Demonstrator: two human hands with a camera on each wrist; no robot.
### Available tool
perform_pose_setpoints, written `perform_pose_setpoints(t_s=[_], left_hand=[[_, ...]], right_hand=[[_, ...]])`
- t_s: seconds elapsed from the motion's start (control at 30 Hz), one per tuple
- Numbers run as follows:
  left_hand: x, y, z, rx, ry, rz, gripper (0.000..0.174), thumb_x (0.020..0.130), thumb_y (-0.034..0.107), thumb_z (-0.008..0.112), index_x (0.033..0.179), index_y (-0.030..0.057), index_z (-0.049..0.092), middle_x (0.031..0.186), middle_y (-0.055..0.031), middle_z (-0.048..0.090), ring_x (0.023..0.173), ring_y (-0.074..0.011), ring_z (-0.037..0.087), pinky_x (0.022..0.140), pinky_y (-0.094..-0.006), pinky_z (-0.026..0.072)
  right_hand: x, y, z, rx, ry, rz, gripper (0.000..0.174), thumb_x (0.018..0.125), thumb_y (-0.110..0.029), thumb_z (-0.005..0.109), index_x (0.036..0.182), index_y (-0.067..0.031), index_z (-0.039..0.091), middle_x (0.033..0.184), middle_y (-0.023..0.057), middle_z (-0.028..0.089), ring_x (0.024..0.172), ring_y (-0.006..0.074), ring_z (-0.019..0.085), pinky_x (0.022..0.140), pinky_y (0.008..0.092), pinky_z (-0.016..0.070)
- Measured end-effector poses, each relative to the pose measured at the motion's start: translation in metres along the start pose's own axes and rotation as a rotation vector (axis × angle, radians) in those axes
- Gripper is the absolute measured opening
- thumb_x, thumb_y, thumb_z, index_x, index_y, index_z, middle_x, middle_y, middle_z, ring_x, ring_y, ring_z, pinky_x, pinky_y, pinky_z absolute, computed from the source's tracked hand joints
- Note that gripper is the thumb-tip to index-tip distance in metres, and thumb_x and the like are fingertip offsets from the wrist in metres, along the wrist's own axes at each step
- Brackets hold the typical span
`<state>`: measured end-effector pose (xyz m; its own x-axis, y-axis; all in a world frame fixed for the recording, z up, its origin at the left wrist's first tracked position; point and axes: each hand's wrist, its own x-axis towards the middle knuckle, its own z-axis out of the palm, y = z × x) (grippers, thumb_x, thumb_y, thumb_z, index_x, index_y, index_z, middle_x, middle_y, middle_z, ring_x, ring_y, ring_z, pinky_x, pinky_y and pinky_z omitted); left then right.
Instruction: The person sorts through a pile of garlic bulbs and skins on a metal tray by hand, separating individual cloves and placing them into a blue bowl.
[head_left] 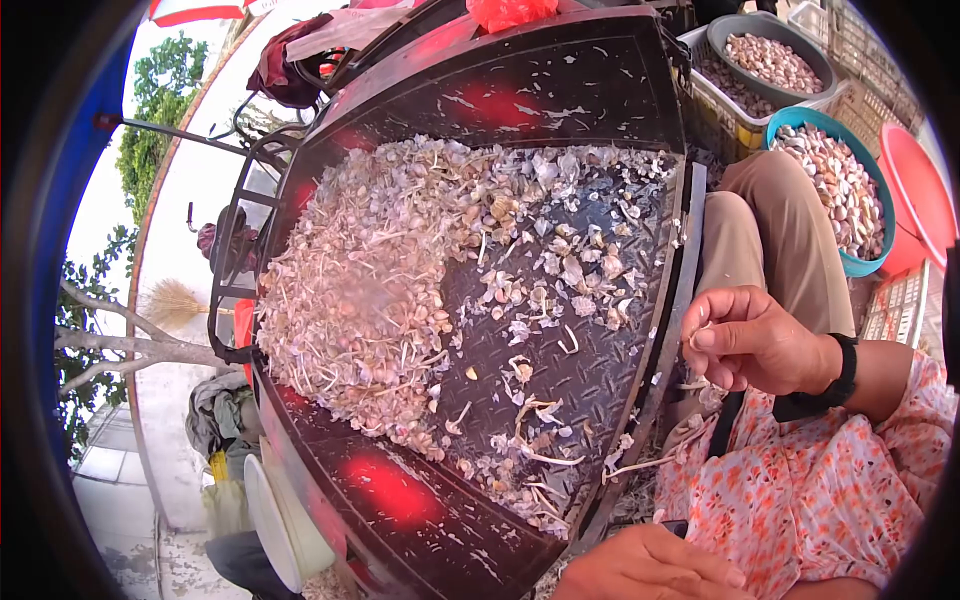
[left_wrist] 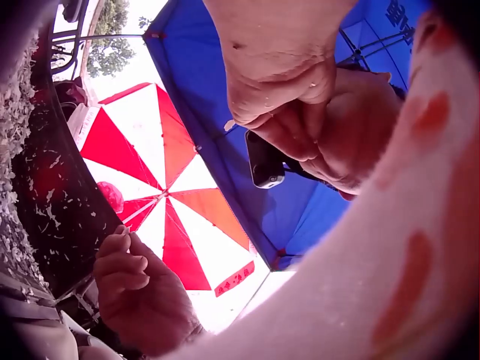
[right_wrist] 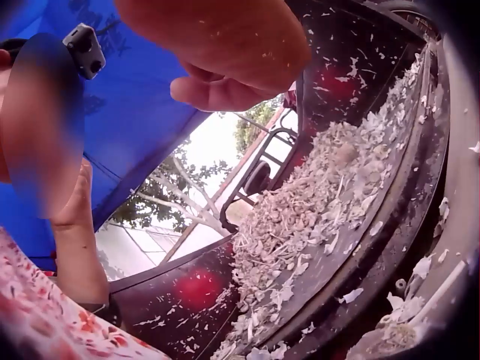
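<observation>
My right hand (head_left: 755, 340), with a black band at its wrist, pinches a small pale bit of garlic (left_wrist: 126, 229) between thumb and fingertips, over the lap. My left hand (head_left: 650, 562) is raised at the bottom of the head view, close to the face; in the left wrist view its fingers (left_wrist: 289, 131) bend inward at the face. Before me, a dark metal bed (head_left: 620, 370) bears a broad heap of garlic cloves, skins and stalks (head_left: 350, 290). Loose skins (head_left: 580, 265) are scattered on the near side.
At the upper right stand a teal basin (head_left: 862, 268) and a grey basin (head_left: 718, 30) with garlic cloves. A red tub (head_left: 920, 195) is beside them. The bed's raised dark wall (head_left: 600, 100) borders the heap. A blue canopy (left_wrist: 195, 75) and a red-and-white umbrella (left_wrist: 184, 259) hang overhead.
</observation>
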<state>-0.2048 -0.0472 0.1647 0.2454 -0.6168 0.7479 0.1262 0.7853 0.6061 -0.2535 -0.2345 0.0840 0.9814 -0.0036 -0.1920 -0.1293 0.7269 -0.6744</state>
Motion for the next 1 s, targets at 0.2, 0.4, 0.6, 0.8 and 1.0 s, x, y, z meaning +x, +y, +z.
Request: perform_pose_setpoints(t_s=[0.2,0.4,0.6,0.8,1.0], left_hand=[[-0.018,-0.017,-0.070,1.447,0.483,-0.463,0.018,0.079,0.000,0.065,0.095,-0.0062,0.065,0.085,-0.0200,0.067,0.079,-0.0217,0.068,0.067,-0.0280,0.0527],[-0.066,-0.056,-0.263,2.007,0.434,-0.950,0.024,0.079,0.011,0.060,0.101,0.0012,0.065,0.085,-0.0230,0.064,0.072,-0.0320,0.064,0.068,-0.0349,0.0492],[-0.072,-0.086,-0.284,2.138,0.194,-1.022,0.024,0.075,0.005,0.052,0.091,0.0068,0.070,0.076,-0.0209,0.063,0.071,-0.0360,0.063,0.064,-0.0429,0.0489],[-0.078,-0.063,-0.229,1.609,0.522,-0.895,0.027,0.074,-0.003,0.061,0.101,-0.0006,0.066,0.085,-0.0186,0.068,0.074,-0.0221,0.067,0.067,-0.0309,0.0509],[-0.050,-0.071,-0.116,1.387,0.470,-0.663,0.027,0.077,-0.004,0.062,0.104,-0.0024,0.063,0.096,-0.0158,0.067,0.086,-0.0160,0.065,0.076,-0.0265,0.0498]], right_hand=[[0.025,0.013,0.010,0.368,0.043,0.309,0.029,0.095,-0.029,0.043,0.096,-0.0034,0.056,0.083,0.0067,0.060,0.056,0.0086,0.054,0.040,0.0174,0.0356],[0.039,0.024,0.006,0.453,0.047,0.311,0.023,0.091,-0.022,0.047,0.087,-0.0018,0.057,0.077,0.0057,0.057,0.057,0.0096,0.048,0.041,0.0187,0.0331],[0.049,0.022,0.000,0.300,0.181,0.243,0.016,0.090,-0.017,0.052,0.087,-0.0027,0.058,0.077,0.0052,0.059,0.060,0.0095,0.053,0.043,0.0202,0.0358],[0.070,0.033,-0.003,0.123,0.205,0.221,0.015,0.089,-0.018,0.055,0.089,-0.0037,0.058,0.076,0.0012,0.058,0.059,0.0071,0.053,0.043,0.0186,0.0357],[0.090,0.047,0.000,-0.226,0.138,0.126,0.018,0.088,-0.021,0.058,0.093,-0.0047,0.058,0.070,-0.0031,0.053,0.057,0.0034,0.048,0.044,0.0182,0.0341]])
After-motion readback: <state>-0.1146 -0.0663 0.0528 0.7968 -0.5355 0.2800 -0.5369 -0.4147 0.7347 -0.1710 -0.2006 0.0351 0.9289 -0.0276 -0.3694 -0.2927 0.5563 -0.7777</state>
